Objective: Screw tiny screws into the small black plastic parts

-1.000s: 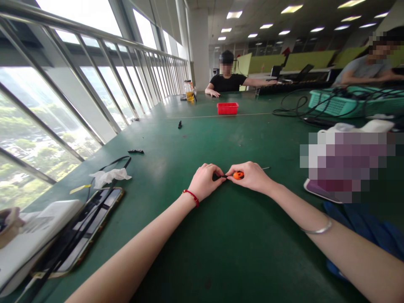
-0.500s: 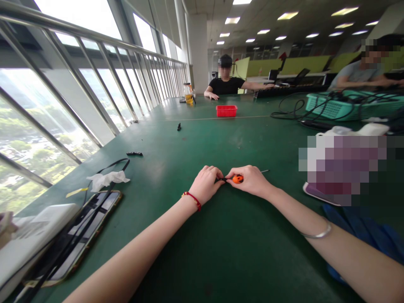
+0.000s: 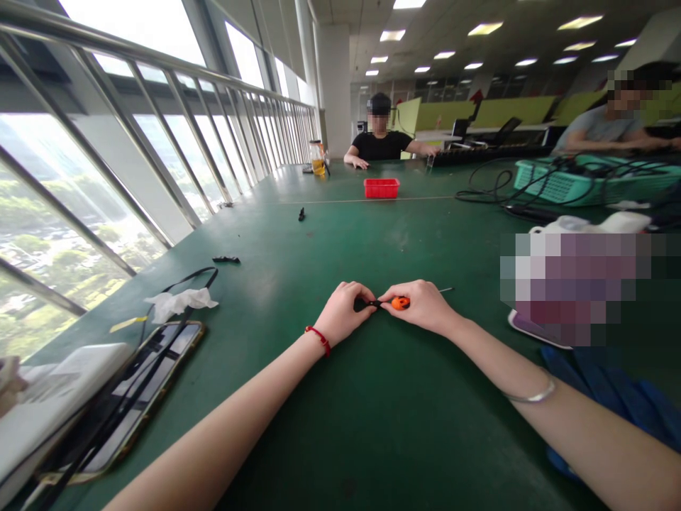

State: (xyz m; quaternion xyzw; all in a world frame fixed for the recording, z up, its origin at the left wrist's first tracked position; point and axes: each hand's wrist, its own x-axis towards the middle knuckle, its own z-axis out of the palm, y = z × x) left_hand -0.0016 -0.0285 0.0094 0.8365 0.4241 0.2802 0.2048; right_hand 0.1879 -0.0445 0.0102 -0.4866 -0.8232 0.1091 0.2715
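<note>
My left hand pinches a small black part between thumb and fingertips, just above the green table. My right hand is closed around a screwdriver with an orange and black handle. Its thin metal shaft sticks out past the back of that hand, pointing right. The right thumb and fingertip also meet the black part, so both hands touch it. What kind of part it is cannot be made out at this size.
A red tray stands ahead. Small black pieces lie to the left, near a phone with cables over it and a crumpled tissue. Right are a blue glove and a teal basket. Two people sit beyond.
My left hand has shifted slightly, its fingers more arched around the black part. The right hand has hardly moved. The person opposite has drawn an outstretched arm inward.
</note>
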